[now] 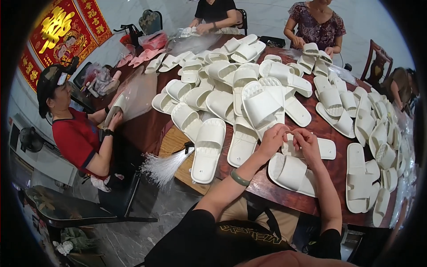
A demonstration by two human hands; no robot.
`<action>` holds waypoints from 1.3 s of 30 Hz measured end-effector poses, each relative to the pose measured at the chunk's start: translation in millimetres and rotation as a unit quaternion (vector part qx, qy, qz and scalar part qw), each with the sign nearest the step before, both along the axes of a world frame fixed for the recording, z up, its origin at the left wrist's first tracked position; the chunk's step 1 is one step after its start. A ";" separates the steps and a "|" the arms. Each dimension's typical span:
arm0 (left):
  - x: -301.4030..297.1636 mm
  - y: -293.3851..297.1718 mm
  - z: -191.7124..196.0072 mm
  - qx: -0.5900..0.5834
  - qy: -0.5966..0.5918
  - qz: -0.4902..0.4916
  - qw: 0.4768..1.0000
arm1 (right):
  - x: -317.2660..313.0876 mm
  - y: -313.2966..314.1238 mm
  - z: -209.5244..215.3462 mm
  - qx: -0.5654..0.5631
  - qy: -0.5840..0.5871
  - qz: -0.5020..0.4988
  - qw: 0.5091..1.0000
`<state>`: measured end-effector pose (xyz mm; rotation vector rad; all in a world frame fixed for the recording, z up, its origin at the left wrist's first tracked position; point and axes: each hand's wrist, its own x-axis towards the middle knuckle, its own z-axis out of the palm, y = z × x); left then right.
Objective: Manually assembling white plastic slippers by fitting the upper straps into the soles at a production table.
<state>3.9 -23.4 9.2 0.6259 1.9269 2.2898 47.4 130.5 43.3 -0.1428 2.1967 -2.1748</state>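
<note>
My left hand point(274, 139), with a green bangle point(240, 178) at its wrist, pinches its fingertips close to those of my right hand point(307, 144). A thin strand seems to run between the two pinches, too fine to make out. Under my hands lies a cream slipper point(328, 149) on its side of the table edge, its strap partly hidden by my right hand. Nearer to me rests another cream slipper point(289, 172), partly covered by my right forearm. A big heap of cream slippers point(220, 104) rises just beyond my left hand.
The dark red wooden table point(267, 189) carries more slippers point(362, 178) at right. A bundle of thin white strands point(162, 167) hangs over a wooden board point(178, 149) at left. A person in red point(80, 138) handles a slipper and clear bag; others sit across. An empty chair point(71, 202) stands lower left.
</note>
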 end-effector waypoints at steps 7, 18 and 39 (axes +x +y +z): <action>10.1 6.2 5.6 0.001 -0.045 -0.012 0.999 | 5.2 0.2 -1.5 -0.009 0.041 -0.130 0.991; 14.4 -2.1 12.0 -0.084 0.036 0.001 0.996 | -0.5 -4.4 0.1 0.006 0.056 -0.134 0.989; 19.5 1.3 11.4 -0.078 0.134 0.001 0.988 | 1.0 -5.6 -4.2 0.008 0.057 -0.141 0.988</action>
